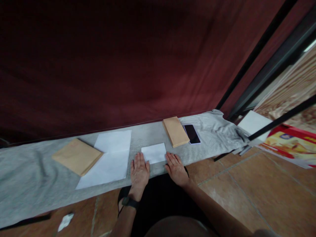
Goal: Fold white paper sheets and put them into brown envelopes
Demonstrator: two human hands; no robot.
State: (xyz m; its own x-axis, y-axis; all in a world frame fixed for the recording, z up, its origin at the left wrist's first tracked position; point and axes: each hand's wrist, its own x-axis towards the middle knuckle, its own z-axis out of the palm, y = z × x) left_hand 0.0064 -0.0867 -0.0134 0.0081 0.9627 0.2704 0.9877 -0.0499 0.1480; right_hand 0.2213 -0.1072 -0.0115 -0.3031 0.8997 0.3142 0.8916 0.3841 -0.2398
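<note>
Released and flat, palms down with fingers stretched out, my left hand [140, 172] and my right hand [177, 170] rest on the grey cloth [153, 130] over the long bench, one on either side of a small white sheet [154, 153]. From my remote seat I read the sheet as lying flat between them, slightly farther from the body than both palms. On its left side, my left fingers run alongside the edge and the thumb comes to the near corner; on its right side, my right fingertips meet the edge. I cannot tell how firmly either hand presses. To the left of my left hand I have a larger white sheet [116, 166], creased across, with a brown packet [74, 155] set askew over part of it. Beyond my right hand, toward the dark red curtain [138, 75], I see another brown packet [175, 131], with a dark-screened phone [192, 134] just beside its right edge; whether those two touch I cannot make out. My left wrist carries a dark watch [130, 202], and below the bench a crumpled white scrap [65, 221] lies on the tiled floor [247, 189].
</note>
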